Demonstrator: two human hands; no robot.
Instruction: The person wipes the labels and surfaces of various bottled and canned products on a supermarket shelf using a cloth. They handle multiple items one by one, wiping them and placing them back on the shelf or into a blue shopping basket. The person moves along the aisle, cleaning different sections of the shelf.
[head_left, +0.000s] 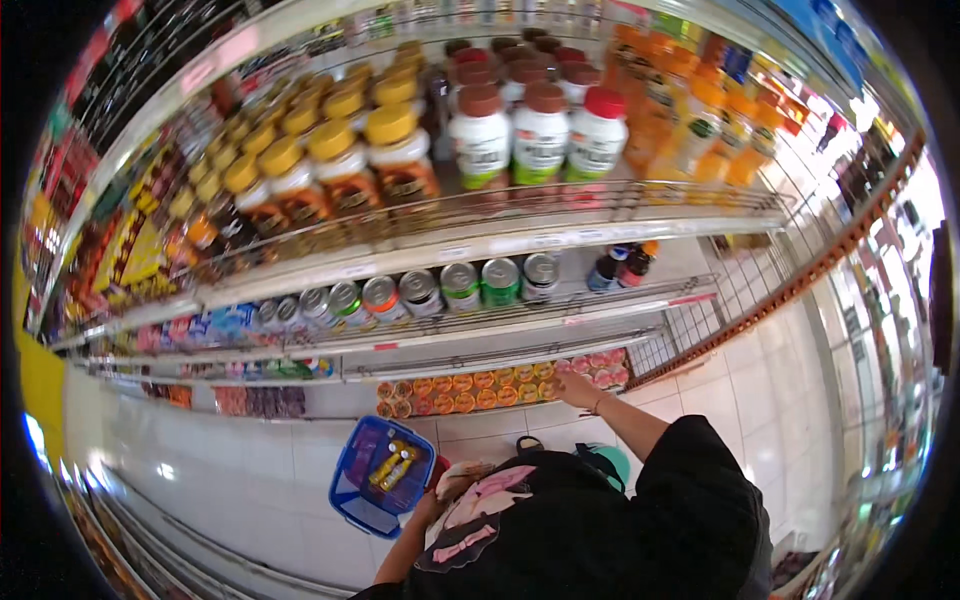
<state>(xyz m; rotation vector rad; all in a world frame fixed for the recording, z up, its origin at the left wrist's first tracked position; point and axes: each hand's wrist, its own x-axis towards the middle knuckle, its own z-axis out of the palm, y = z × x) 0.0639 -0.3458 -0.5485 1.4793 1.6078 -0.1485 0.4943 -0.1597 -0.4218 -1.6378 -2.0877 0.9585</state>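
Note:
My right hand (576, 388) reaches down to the bottom shelf, over packed cups with round printed lids. Its fingers are at the border between the orange-lidded cups (485, 399) and the pink-lidded cups (600, 369); whether they grip one is too small to tell. On the other side, my left hand (427, 508) is at the right rim of a blue plastic shopping basket (351, 457) and appears to hold it, partly hidden by my black printed shirt. Inside the basket lie two small yellow bottles (391, 466) with white caps.
Above the cups, a shelf holds a row of drink cans (459, 285). Higher up stand jars with gold lids (330, 142), white bottles (540, 139) and orange drink bottles (701, 127). A wire side panel (694, 319) with a rusty edge borders the shelves on the right. White floor tiles (247, 465) lie below.

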